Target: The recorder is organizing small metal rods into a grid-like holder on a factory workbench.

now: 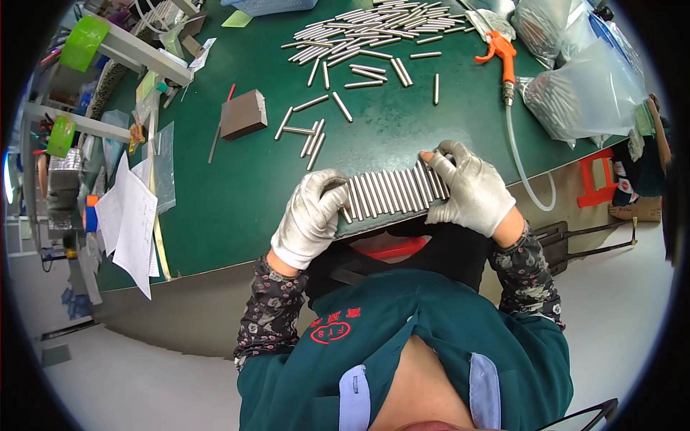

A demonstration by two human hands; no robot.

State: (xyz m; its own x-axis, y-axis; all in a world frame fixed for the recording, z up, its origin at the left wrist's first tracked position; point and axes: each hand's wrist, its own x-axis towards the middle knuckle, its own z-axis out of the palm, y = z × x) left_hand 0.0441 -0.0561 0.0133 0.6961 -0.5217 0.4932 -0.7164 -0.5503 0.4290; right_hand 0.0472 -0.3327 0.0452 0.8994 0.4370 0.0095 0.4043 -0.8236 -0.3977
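Observation:
A row of shiny metal pins (390,192) lies side by side at the front edge of the green table. My left hand (309,215), in a white glove, has its fingers curled against the left end of the row. At the right end, my right hand (473,185) wraps its gloved fingers and thumb round the outermost pins; one bare fingertip shows. The pins near that hand sit slightly tilted and uneven. Parts of the end pins are hidden by the gloves.
A large heap of loose pins (381,29) lies at the back, with several scattered nearer. A brown block (243,115) stands left. An orange air gun (499,57) with a clear hose and bags of pins (575,93) lie right. Papers (133,208) hang over the left edge.

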